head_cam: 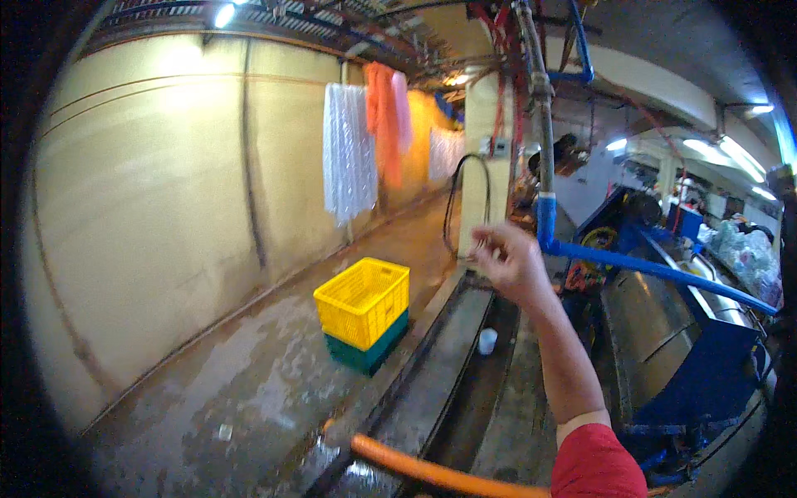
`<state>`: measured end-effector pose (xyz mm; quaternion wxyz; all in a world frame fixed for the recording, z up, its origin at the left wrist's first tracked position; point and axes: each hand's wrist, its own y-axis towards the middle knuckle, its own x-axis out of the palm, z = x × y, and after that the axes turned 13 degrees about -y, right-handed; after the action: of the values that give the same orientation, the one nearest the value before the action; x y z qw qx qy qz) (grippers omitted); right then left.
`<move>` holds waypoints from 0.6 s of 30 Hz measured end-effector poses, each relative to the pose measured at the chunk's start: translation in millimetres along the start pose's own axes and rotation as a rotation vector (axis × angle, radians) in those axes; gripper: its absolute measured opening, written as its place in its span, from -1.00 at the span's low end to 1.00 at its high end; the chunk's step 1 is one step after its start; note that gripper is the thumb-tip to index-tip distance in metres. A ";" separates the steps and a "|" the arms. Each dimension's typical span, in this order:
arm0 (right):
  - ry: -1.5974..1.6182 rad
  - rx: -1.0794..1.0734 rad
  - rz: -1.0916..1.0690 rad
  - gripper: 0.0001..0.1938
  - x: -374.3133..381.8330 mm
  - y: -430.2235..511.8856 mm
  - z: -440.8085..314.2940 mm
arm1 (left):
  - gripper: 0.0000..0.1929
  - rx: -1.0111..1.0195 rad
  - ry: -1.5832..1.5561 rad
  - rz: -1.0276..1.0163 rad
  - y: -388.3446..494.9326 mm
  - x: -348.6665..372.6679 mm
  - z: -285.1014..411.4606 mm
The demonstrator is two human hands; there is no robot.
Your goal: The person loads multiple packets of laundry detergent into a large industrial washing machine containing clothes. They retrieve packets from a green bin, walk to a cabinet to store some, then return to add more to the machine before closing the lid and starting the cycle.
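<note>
My right hand [507, 261] is raised in front of me, its bare forearm coming out of a red sleeve [598, 467]. The fingers are curled and slightly blurred, and whether anything small is between them is unclear. Just right of the hand is a vertical pipe with a blue elbow [546, 224]. Beyond the fingers, a black hose [449, 205] hangs in a loop by a pillar [476, 124]. Below the hand, a small whitish cup-like container [487, 342] sits in a floor channel [473, 398]. My left hand is out of view.
A yellow plastic crate [345, 324] is stacked on a green crate [373, 358] on the wet floor. An orange pipe or hose [436, 468] crosses low in front. Plastic sheeting [350, 149] hangs along the wall. Blue machinery [703, 373] and bagged items [744, 255] stand right.
</note>
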<state>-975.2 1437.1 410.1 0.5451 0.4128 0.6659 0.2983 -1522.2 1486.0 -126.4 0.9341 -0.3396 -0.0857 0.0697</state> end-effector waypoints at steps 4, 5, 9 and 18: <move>-0.235 -0.076 0.460 -0.62 -9.5 134.8 -12.1 | -0.81 0.108 0.111 -0.314 85.5 141.4 100.0; -0.263 -0.200 0.675 -0.60 -8.5 163.6 -7.7 | -0.81 0.146 0.146 -0.395 103.2 178.5 127.9; -0.656 0.223 0.750 -0.25 -18.2 290.9 -8.5 | -0.80 0.249 0.267 -0.716 150.2 315.1 236.6; -0.023 0.426 0.615 -0.34 -43.9 412.4 -26.5 | -0.80 0.259 0.435 -1.181 153.1 490.5 308.1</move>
<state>-905.6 1598.6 786.6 0.3393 0.7011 0.5518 0.2982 -1118.6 1886.5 62.4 0.8446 -0.1262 -0.0575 -0.5172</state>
